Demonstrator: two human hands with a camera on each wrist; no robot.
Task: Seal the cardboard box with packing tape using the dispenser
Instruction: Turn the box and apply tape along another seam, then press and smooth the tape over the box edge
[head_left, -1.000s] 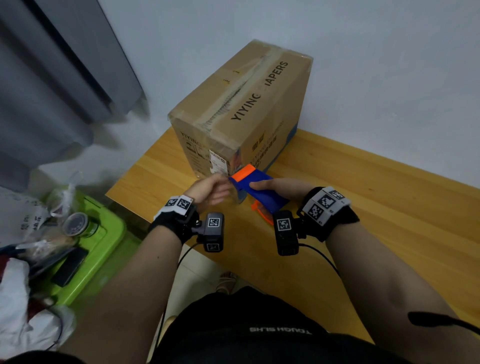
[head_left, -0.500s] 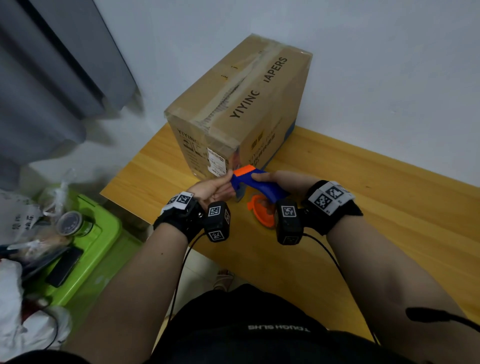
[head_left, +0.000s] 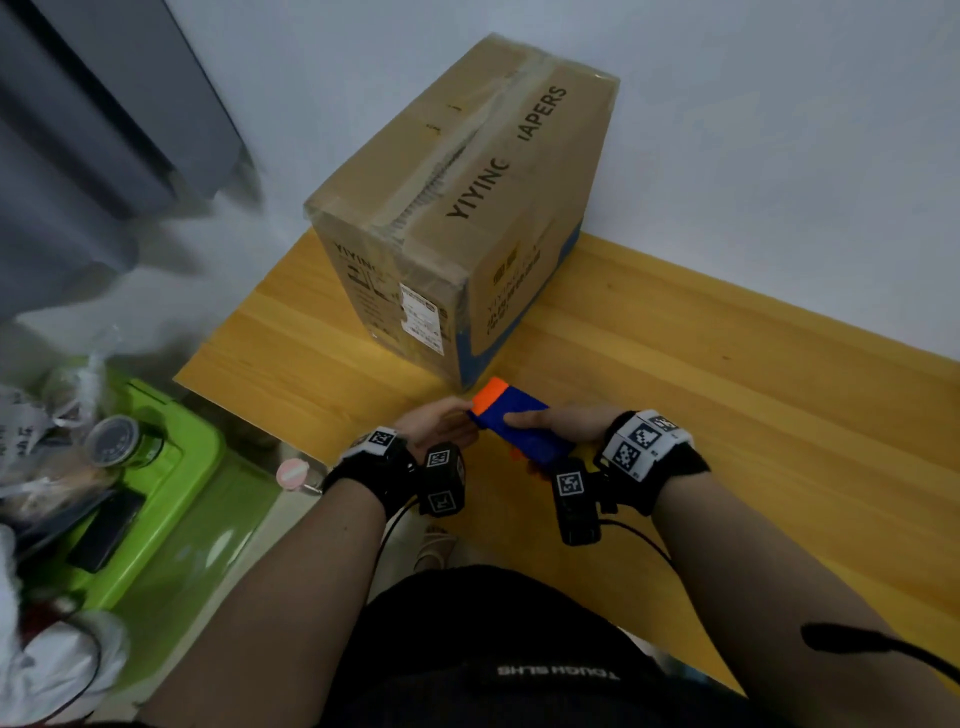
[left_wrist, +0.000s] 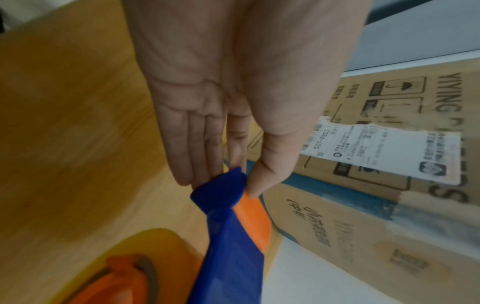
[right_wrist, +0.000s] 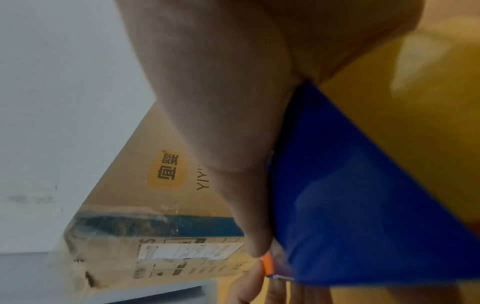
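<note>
Right wrist view: tape dispenser (right_wrist: 363, 205) mostly behind right hand (right_wrist: 233, 102).

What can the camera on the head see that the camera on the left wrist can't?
Only the head view shows the box's taped top, the right hand holding the tape dispenser, and the green bin beside the table. Only the left wrist view shows the left hand from the palm side, its thumb and fingers pinching the dispenser's blue tip, and the white label up close. Both show the box, the dispenser, the left hand and the table.
</note>
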